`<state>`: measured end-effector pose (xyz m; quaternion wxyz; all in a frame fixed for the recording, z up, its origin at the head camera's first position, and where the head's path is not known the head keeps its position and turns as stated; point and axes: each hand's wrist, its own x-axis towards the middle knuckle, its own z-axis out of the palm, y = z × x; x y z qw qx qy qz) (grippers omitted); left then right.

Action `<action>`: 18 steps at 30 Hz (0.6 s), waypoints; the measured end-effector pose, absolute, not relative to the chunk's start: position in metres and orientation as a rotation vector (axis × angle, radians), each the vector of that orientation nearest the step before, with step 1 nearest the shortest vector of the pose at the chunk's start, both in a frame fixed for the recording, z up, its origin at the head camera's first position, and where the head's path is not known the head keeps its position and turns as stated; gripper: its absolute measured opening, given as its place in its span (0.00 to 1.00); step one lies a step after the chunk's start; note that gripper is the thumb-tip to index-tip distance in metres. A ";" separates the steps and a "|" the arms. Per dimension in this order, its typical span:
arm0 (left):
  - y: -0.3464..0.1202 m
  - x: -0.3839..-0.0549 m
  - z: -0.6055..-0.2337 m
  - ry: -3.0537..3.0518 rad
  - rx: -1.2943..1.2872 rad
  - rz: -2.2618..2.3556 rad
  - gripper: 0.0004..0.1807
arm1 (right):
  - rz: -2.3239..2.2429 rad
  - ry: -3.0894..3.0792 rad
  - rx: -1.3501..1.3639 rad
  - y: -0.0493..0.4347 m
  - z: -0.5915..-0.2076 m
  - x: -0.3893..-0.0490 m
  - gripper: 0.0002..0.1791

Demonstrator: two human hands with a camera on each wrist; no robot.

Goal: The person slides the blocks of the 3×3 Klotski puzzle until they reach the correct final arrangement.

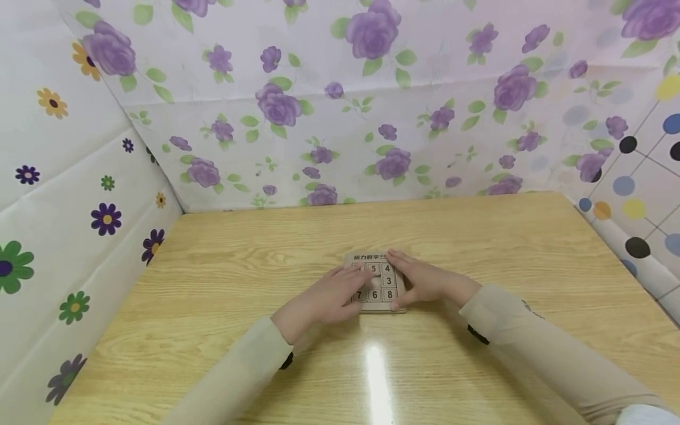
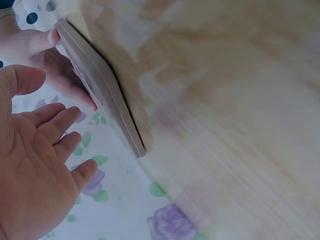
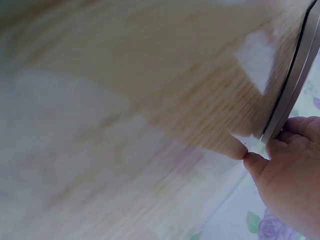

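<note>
Yellowish wood grain and gloss across the worktop point(image 1: 239, 260) in the head view. Near its middle, flat and squarish with rounded corners, a beige number puzzle point(image 1: 376, 307) with square number tiles point(image 1: 374, 295). Over its left side, the left hand point(image 1: 334, 295), fingers released and loosely extended; contact with the tiles impossible to tell. At its right side, the right hand point(image 1: 429, 281), gripping the frame, thumb at the near corner, index finger at the far one. Broad stretches of wood to either side and behind, up to creased, rose-printed cloth point(image 1: 297, 153).

From the left wrist: slack, spread left fingers beside the puzzle's slim, seamed edge, flat along the smooth wood.

From the right wrist: bent right fingers against that same layered edge, wide open wood to the left.
</note>
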<state>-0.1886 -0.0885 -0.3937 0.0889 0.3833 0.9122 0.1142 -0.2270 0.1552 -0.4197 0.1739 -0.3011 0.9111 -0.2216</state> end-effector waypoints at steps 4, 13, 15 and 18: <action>-0.098 -0.182 -0.395 2.735 1.124 0.312 0.35 | -0.636 2.586 -0.847 0.155 -0.421 -0.228 0.64; -0.106 -0.176 -0.402 2.698 1.081 0.358 0.37 | -0.631 2.585 -0.850 0.156 -0.421 -0.226 0.64; -0.104 -0.176 -0.403 2.692 1.090 0.350 0.37 | -0.635 2.581 -0.850 0.155 -0.420 -0.226 0.63; -0.100 -0.176 -0.403 2.685 1.116 0.347 0.37 | -0.648 2.575 -0.858 0.154 -0.419 -0.226 0.63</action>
